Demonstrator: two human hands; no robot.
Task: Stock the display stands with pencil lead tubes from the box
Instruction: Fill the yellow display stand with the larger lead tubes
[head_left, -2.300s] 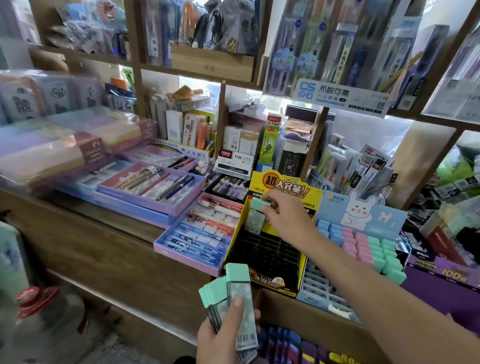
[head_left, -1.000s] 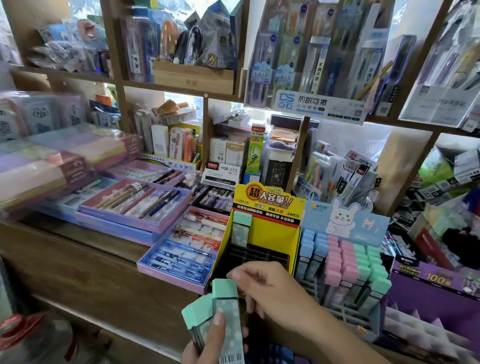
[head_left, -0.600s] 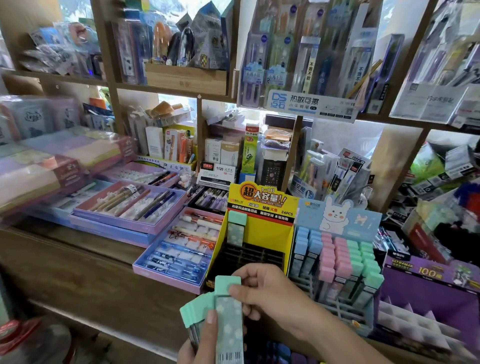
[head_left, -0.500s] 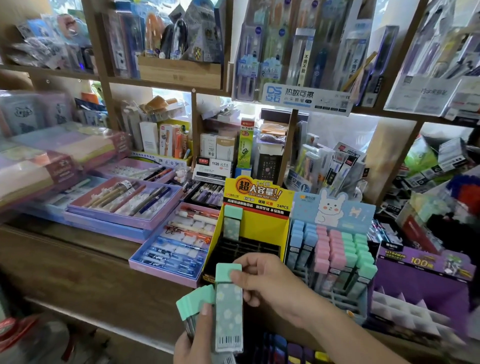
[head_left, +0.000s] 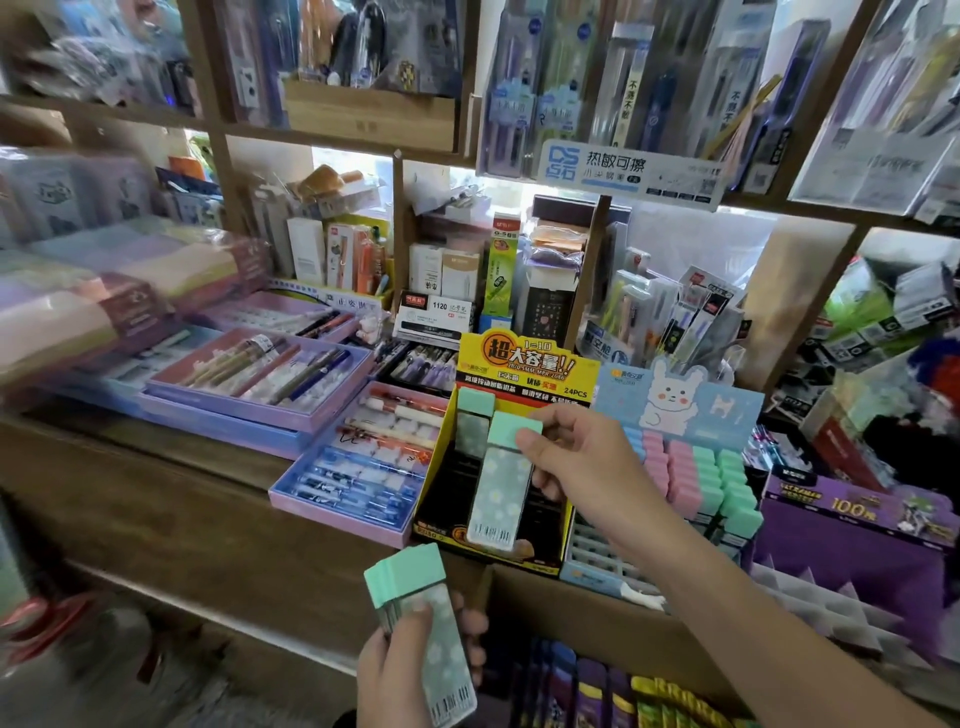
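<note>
Pinching mint tube (head_left: 500, 486) by cap, right hand (head_left: 576, 467) over yellow stand (head_left: 522, 364).

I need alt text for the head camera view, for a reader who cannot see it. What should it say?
A person's right hand pinches a mint-green lead tube over a yellow display stand on a stationery shelf, where one tube already stands. The left hand holds a stack of matching tubes, and a blue rabbit stand sits beside the yellow one.

wooden shelf (head_left: 171, 467) holds display stands (head_left: 519, 364), pen trays (head_left: 343, 483)
</note>
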